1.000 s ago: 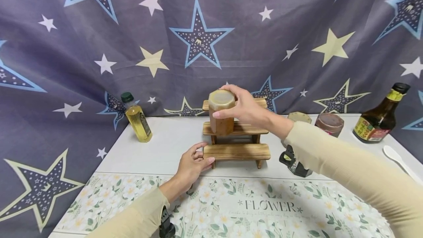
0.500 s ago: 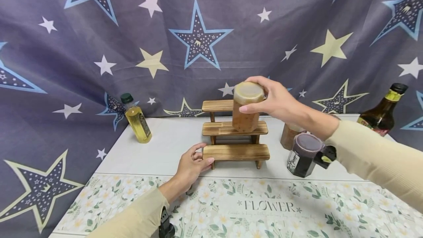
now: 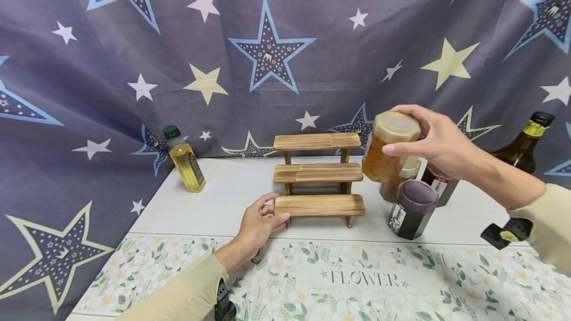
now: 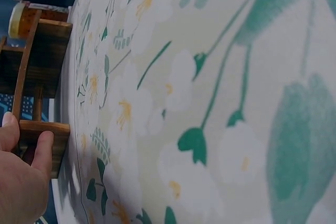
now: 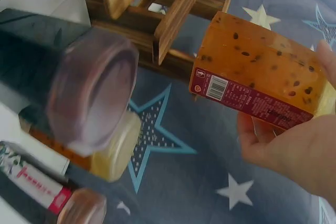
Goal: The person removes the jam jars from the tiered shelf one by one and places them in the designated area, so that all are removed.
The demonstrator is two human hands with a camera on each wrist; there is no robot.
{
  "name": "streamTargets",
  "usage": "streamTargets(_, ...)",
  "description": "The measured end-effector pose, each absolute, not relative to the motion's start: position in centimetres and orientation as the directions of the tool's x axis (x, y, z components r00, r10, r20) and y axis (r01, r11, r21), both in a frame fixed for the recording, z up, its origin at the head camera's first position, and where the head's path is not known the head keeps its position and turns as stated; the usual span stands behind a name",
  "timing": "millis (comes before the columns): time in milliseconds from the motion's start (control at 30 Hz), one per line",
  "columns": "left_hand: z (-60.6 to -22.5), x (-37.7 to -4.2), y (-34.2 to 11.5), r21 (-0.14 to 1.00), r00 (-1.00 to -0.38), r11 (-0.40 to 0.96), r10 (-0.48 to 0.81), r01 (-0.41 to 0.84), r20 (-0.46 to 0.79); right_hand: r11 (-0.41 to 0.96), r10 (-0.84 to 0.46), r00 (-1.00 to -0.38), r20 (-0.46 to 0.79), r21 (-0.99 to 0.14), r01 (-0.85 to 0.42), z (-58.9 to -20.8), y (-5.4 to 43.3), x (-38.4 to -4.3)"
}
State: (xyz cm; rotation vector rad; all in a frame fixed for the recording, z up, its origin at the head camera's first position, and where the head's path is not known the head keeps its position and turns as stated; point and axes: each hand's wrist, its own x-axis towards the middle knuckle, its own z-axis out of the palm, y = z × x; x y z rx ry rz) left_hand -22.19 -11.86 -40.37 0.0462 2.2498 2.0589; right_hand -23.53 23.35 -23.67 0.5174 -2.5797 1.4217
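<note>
In the head view, my right hand (image 3: 446, 145) grips a jar of orange jam (image 3: 388, 150) by its pale lid end, in the air right of the wooden three-step stand (image 3: 318, 205). The right wrist view shows dark seeds in the jam (image 5: 262, 61) and a dark red label with a barcode. My left hand (image 3: 258, 224) pinches the left end of the lowest step; the left wrist view shows thumb and finger (image 4: 43, 153) on that end. Below the held jar stand a dark jar (image 3: 411, 212), an amber jar (image 3: 390, 189) partly hidden, and another dark jar (image 3: 440, 185).
An oil bottle (image 3: 187, 166) with a green cap stands at the left. At the far right, a dark sauce bottle (image 3: 519, 147) is partly covered by my right arm. A flowered mat (image 3: 357, 281) lies along the front, and a star-patterned curtain (image 3: 267, 113) hangs behind.
My right hand has lifted the jam jar off the stand and carried it right, over the other jars. All three steps are now bare. My left hand has stayed on the lowest step.
</note>
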Motion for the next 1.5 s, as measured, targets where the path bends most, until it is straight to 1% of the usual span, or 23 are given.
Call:
streamTargets(100,-40.4,-22.2,-11.9,0.995,-0.995,0.094,0.087,-0.040,-0.048,0.545,-0.202,-0.939,0.277,-0.765,-0.343,-23.5,24.8,-22.9)
streamTargets(300,-40.3,-22.2,-11.9,0.995,-0.995,0.087,0.088,-0.038,-0.045,0.601,-0.145,-0.961,0.234,-0.751,-0.274,-23.5,27.5,-22.0)
streamTargets(500,-40.4,-22.2,-11.9,0.996,-0.995,0.083,0.087,-0.039,-0.047,0.654,-0.075,-0.970,0.232,-0.723,-0.224,-24.3,30.3,-21.5)
streamTargets(600,-40.5,-22.2,-11.9,0.996,-0.995,0.086,0.087,-0.038,-0.045,0.678,-0.050,-0.977,0.205,-0.712,-0.184,-25.0,31.7,-21.2)
streamTargets(800,-40.5,-22.3,-11.9,0.995,-0.995,0.093,0.087,-0.042,-0.050,0.668,-0.012,-0.989,0.150,-0.735,-0.120,-26.7,34.0,-20.9)
streamTargets(1200,-40.5,-22.4,-11.9,0.995,-0.995,0.094,0.085,-0.040,-0.048,0.684,0.029,-0.974,0.226,-0.715,-0.145,-30.2,36.6,-20.1)
streamTargets(1400,-40.6,-22.3,-11.9,0.994,-0.995,0.097,0.088,-0.040,-0.049,0.670,0.018,-0.984,0.175,-0.733,-0.118,-32.1,37.0,-19.9)
streamTargets(1500,-40.6,-22.3,-11.9,0.994,-0.995,0.098,0.088,-0.043,-0.051,0.687,0.018,-0.991,0.136,-0.722,-0.087,-33.1,36.9,-19.8)
